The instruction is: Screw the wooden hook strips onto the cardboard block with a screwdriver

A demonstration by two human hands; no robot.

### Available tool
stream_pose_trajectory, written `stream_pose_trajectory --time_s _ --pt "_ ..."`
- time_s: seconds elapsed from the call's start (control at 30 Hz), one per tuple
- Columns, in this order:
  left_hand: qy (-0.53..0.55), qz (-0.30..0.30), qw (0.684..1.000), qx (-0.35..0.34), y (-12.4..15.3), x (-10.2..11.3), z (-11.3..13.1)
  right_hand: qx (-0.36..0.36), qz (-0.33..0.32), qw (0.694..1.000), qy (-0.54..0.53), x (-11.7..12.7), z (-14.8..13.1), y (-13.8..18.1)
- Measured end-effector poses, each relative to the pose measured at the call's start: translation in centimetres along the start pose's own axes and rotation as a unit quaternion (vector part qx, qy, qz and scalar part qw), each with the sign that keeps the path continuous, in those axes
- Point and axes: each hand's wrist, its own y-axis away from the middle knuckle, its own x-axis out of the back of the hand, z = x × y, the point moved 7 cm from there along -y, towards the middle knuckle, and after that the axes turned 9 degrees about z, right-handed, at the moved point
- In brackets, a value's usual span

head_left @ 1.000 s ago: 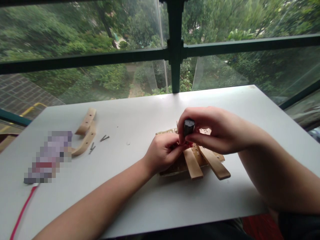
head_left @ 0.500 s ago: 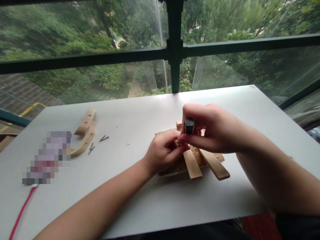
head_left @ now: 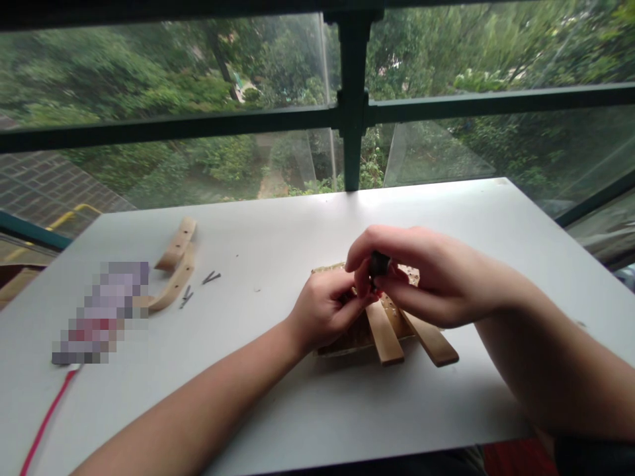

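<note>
My right hand is closed round a small dark tool handle, held upright over a wooden assembly. That assembly is a perforated board with two wooden slats sticking out toward me. My left hand is pinched just below the tool, its fingertips pressed on the board; what they pinch is too small to make out. Both hands meet at the middle of the white table.
Two curved wooden strips with holes lie at the left, beside a few loose dark screws. A blurred-out object and a red cord lie at the far left. A green-framed window stands behind the table.
My right hand has rolled its fingers further over the tool handle, so less of it shows. The view has tilted slightly; the hands stay over the board.
</note>
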Motion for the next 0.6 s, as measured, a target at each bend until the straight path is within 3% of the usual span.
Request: stream_pose_trajectory --time_s 0.3,0.6 --pt "-0.023 -0.008 1.0 -0.012 0.29 -0.15 -0.01 -0.011 0.023 0.997 0.068 -0.2 0.73 -0.34" --pt "-0.014 -0.004 0.999 0.041 0.54 -0.04 -0.8 -0.019 0.037 0.997 0.072 -0.27 0.63 -0.49"
